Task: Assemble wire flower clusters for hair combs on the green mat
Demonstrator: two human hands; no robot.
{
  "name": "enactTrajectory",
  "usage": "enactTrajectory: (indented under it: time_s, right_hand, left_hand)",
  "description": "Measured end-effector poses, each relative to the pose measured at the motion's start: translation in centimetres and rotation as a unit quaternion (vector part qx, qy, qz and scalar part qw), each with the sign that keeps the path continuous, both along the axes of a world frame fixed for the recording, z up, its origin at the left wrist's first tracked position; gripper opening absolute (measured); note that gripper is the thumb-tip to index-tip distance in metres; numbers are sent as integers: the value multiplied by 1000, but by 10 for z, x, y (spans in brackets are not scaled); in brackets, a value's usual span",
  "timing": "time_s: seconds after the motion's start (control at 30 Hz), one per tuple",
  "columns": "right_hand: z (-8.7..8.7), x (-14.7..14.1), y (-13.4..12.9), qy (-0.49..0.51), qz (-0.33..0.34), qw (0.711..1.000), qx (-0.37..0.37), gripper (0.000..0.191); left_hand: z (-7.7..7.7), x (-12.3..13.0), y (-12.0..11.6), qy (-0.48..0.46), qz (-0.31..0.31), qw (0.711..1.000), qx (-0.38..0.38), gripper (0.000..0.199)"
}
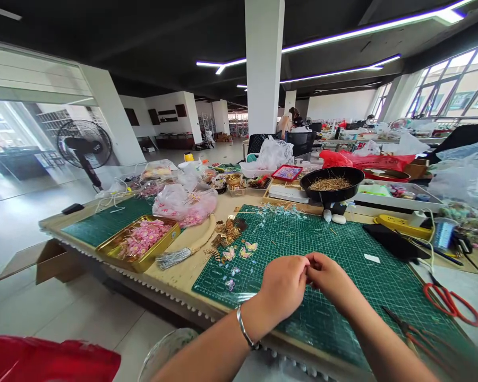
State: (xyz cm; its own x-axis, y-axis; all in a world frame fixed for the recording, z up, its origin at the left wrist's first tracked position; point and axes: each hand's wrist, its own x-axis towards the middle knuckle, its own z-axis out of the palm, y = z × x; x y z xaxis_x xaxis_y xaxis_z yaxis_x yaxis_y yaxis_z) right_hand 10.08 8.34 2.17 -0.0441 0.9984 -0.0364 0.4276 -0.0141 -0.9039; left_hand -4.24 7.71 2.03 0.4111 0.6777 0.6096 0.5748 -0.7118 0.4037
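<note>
Above the green cutting mat (326, 239), my left hand (284, 284) and my right hand (329, 278) meet at the fingertips. Both are closed in a pinch, and whatever lies between the fingers is hidden or too small to make out. Left of my left hand, butterfly pieces (246, 250) in pale pink and yellow lie on the mat. Beyond them is a pile of gold metal pieces (226, 232). Small pale blue pieces (281, 210) are scattered along the mat's far edge.
A gold tray (168, 237) of pink flowers and a grey-bristled brush (174, 258) lie at left. Red-handled scissors (450, 302) and pliers (416, 331) rest at right. A black pan (352, 185) of thin gold pins stands behind. A person (286, 124) is far off.
</note>
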Motion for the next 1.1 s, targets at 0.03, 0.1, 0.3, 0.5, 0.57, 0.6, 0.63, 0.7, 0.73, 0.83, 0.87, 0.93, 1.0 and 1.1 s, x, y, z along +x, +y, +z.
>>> enactTrajectory:
  time_s: [0.03, 0.1, 0.3, 0.5, 0.57, 0.6, 0.63, 0.7, 0.73, 0.83, 0.87, 0.93, 1.0, 1.1]
  right_hand:
    - [1, 0, 0, -3, -4, 1000, -4, 18]
    - [2, 0, 1, -10, -11, 1000, -12, 14]
    - [6, 6, 1, -98, 3, 995, 15, 12]
    - [23, 9, -9, -174, 57, 982, 54, 19]
    - [25, 10, -12, -169, 54, 982, 60, 19]
    - [24, 12, -14, -161, 47, 984, 67, 20]
    - [22, 13, -17, -153, 38, 984, 81, 21]
    - [19, 17, -24, -147, 36, 981, 123, 22]
    - [17, 18, -28, -155, 46, 976, 145, 23]
    - [17, 20, -39, -205, 96, 957, 180, 30]
    - [19, 20, -42, -226, 111, 951, 180, 32]
    - [25, 18, -47, -267, 130, 938, 176, 31]
    - [29, 14, -48, -307, 135, 927, 167, 26]
    - [28, 7, -47, -360, 142, 909, 154, 33]
  left_hand:
    - [0, -1, 0, 14, 2, 1000, 13, 20]
    - [2, -2, 0, 33, -6, 999, 27, 18]
    - [8, -18, -1, -13, -15, 1000, -24, 11]
    - [16, -45, 10, 45, -154, 970, -180, 15]
    - [17, -47, 13, 47, -173, 967, -180, 11]
    - [17, -46, 13, 46, -166, 970, -173, 10]
    - [17, -44, 12, 48, -154, 973, -165, 9]
    - [15, -41, 11, 55, -121, 981, -144, 8]
    - [15, -39, 10, 58, -108, 984, -133, 8]
    - [13, -36, 8, 65, -106, 987, -99, 9]
    - [12, -36, 7, 67, -109, 987, -92, 9]
    - [11, -37, 7, 69, -107, 988, -87, 10]
    - [10, -37, 7, 66, -96, 990, -85, 10]
    - [7, -36, 4, 55, -98, 990, -84, 11]
